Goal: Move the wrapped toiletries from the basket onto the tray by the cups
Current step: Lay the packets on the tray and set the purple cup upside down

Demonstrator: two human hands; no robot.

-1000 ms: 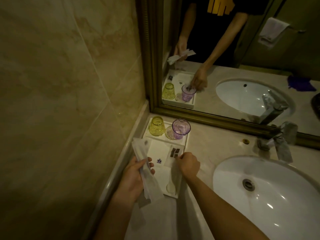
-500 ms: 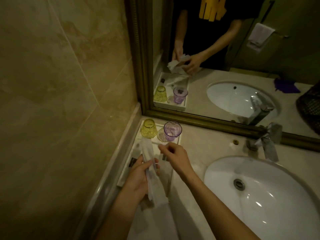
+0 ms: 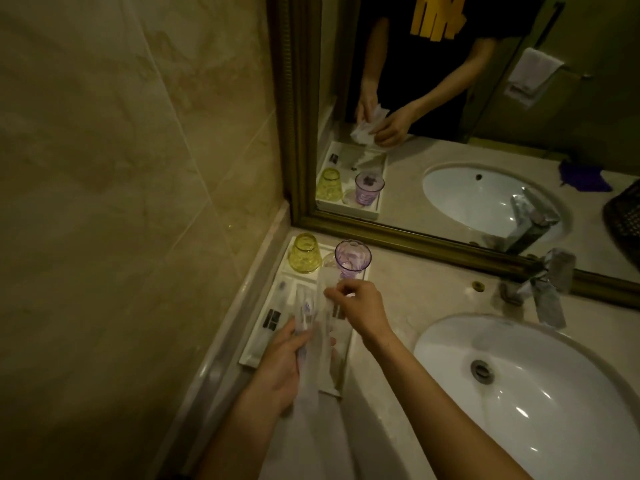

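I see L hand (image 3: 280, 362) gripping long wrapped packets (image 3: 311, 344) over the white tray (image 3: 258, 336). R hand (image 3: 360, 304) pinches one packet's top end, just beside purple cup (image 3: 352, 259) & yellow cup (image 3: 304, 252).

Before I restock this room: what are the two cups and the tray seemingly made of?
Yellow cup and purple cup: tinted, see-through and patterned, glass or clear plastic; can't tell which. Tray: white, smooth, with raised dividers; probably glazed ceramic or hard plastic.
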